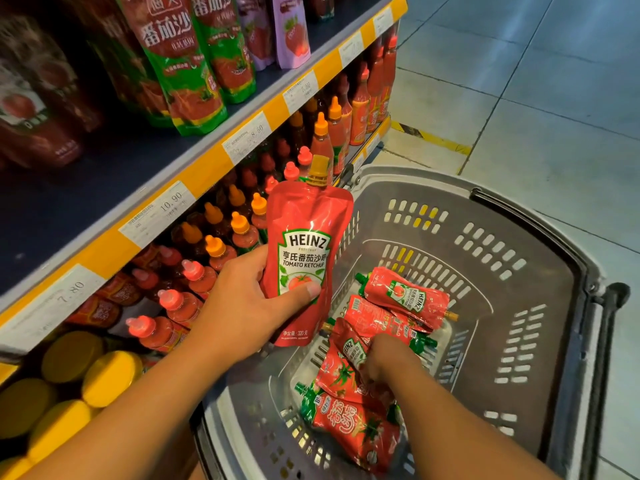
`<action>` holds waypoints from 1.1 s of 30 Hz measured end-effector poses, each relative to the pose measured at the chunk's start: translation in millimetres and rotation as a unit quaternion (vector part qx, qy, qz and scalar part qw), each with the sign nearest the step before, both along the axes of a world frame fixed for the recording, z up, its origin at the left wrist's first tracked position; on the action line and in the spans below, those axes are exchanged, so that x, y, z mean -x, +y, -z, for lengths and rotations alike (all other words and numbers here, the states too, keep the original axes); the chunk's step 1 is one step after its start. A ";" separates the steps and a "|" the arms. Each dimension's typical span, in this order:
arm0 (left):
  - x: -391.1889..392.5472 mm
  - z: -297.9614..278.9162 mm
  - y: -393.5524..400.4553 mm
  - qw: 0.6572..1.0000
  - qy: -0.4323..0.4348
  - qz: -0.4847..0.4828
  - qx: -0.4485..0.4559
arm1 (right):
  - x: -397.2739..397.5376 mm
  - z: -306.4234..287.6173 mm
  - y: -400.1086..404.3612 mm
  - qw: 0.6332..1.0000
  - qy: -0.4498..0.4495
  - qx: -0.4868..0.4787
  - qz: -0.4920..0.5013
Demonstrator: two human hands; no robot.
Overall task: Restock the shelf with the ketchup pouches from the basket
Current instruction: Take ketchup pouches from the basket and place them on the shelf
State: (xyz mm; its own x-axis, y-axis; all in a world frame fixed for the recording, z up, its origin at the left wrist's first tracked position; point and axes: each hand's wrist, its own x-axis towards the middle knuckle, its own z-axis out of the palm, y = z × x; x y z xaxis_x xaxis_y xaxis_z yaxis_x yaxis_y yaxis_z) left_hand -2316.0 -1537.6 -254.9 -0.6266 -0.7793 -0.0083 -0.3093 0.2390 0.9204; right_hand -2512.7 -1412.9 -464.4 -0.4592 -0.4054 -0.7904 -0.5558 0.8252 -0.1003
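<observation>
Left hand [242,303]: gripping upright Heinz pouch [304,258] above basket's [540,244] shelf-side rim.
Right hand [384,362]: reaching down, fingers curling onto pouches [353,407] lying on basket's floor.

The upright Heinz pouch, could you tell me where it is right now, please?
The Heinz pouch is centre frame, held by the left hand above the basket, beside the shelf.

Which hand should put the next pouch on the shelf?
Left. The left hand already holds a Heinz pouch upright beside the shelf; the right hand is down among pouches in the basket.
</observation>
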 end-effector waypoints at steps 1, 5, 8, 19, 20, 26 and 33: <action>0.5 0.1 0.5 1.000 0.001 -0.001 -0.001 | -0.4 -2.6 0.3 1.000 -0.025 0.002 0.012; 3.0 -0.3 5.9 1.000 0.000 0.003 0.004 | 15.8 -27.8 -7.4 0.994 -0.086 0.043 0.059; 3.1 -0.4 7.5 1.000 -0.012 0.009 0.021 | 34.8 -53.8 -16.1 0.970 -0.128 0.128 0.164; 3.2 -1.0 3.1 1.000 0.022 0.004 -0.016 | 103.6 -216.4 0.4 0.952 -0.210 0.206 0.085; 3.4 -0.8 2.0 0.999 0.037 -0.005 -0.030 | 107.4 -229.8 1.6 0.944 -0.226 0.226 0.085; 4.0 -4.5 0.6 0.991 0.091 -0.053 -0.079 | 94.6 -294.3 -10.9 0.870 -0.300 0.382 0.090; 0.2 -24.2 -14.1 0.960 0.150 -0.161 -0.173 | 36.2 -297.7 -51.8 0.799 -0.371 0.464 0.096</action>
State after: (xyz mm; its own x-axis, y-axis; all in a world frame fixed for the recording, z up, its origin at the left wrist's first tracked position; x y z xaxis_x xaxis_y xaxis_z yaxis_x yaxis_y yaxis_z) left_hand -2316.2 -1551.7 -230.6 -0.3682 -0.9160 -0.1594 -0.0249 -0.1617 0.9865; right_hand -2548.9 -1464.7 -166.7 -0.1282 -0.9533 -0.2733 0.0674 0.2666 -0.9615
